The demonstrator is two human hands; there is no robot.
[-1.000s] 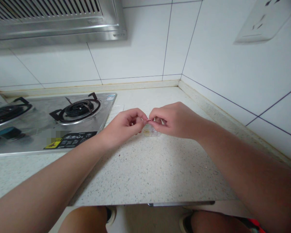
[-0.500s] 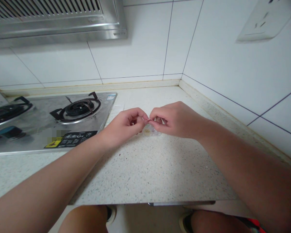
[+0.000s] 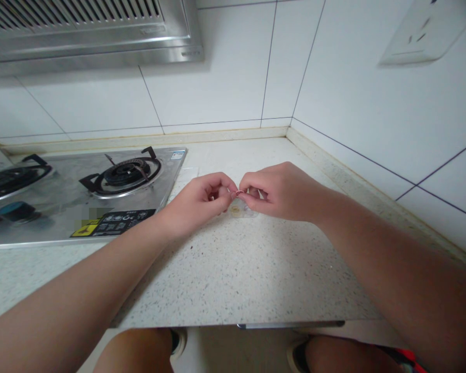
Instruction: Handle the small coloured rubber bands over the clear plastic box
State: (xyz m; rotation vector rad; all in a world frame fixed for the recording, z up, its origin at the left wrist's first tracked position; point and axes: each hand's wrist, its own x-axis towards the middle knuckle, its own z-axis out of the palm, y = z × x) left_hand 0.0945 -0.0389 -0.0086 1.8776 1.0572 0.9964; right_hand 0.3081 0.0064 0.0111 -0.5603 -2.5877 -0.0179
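Left hand (image 3: 200, 199) and right hand (image 3: 279, 189) meet fingertip to fingertip just above the desk (image 3: 233, 269). Both are pinched shut on the same small reddish bit (image 3: 238, 192), which is too tiny to make out properly. Right underneath it, a clear packet (image 3: 241, 210) with something round and yellowish inside lies flat on the desk, partly hidden by the fingers, and the gas stove (image 3: 81, 197) sits off to the left, well apart.
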